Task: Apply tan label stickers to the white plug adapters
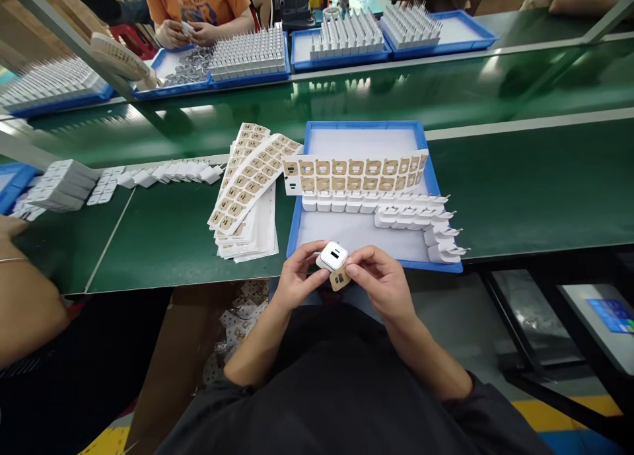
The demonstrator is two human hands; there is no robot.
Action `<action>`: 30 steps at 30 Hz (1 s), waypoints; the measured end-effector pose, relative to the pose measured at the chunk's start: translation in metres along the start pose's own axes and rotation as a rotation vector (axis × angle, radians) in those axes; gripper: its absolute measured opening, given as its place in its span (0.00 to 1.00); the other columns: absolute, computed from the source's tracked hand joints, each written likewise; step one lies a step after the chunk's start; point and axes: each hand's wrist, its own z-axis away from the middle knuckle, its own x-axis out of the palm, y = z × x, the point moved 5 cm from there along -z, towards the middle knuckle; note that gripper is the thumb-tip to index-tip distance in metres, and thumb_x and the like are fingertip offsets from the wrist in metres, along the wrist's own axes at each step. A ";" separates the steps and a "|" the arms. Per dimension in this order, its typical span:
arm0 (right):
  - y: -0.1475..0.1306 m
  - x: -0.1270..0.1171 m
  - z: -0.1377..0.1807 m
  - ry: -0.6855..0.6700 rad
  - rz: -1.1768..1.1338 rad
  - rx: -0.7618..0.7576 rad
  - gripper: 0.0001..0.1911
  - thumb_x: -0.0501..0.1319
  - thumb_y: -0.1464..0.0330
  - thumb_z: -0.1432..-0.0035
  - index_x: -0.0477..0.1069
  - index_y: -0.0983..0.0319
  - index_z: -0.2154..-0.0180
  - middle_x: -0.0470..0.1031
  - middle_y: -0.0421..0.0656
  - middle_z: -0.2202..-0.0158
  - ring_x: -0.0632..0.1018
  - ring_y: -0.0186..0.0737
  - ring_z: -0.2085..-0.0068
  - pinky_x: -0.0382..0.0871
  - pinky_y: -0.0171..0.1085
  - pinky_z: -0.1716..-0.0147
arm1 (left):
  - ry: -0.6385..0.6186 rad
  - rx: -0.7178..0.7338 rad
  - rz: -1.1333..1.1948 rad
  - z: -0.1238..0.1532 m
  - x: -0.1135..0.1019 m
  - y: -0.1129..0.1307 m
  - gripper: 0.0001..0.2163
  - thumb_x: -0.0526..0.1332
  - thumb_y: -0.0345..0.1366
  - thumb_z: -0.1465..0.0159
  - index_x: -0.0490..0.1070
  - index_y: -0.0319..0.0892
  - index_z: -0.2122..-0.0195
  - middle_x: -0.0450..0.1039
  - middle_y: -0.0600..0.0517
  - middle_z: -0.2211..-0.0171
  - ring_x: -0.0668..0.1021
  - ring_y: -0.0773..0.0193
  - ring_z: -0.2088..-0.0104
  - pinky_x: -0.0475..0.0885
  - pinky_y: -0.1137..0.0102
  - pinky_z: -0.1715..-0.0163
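Observation:
My left hand (297, 273) is closed around a small white charger block (333, 255), its port face turned up. My right hand (379, 277) pinches a small tan sticker (339, 280) just below the block, its fingertips touching the block's side. Both hands hover at the near edge of a blue tray (364, 130). In the tray, white charger blocks (396, 210) lie in rows with prongs pointing right. A strip of tan stickers (354, 173) stands across the tray's middle.
Sheets of tan stickers (247, 184) are fanned out on the green bench left of the tray. More white blocks (64, 184) lie at far left beside another person's arm (24, 296). Across the bench, other people work over blue trays (341, 52) of chargers.

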 end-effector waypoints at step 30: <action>0.003 0.004 0.002 -0.084 -0.095 -0.062 0.04 0.70 0.65 0.40 0.77 0.56 0.65 0.76 0.39 0.70 0.75 0.35 0.69 0.71 0.34 0.69 | 0.084 0.132 -0.267 0.004 0.009 0.009 0.24 0.72 0.38 0.39 0.72 0.48 0.41 0.78 0.44 0.44 0.80 0.53 0.46 0.75 0.63 0.45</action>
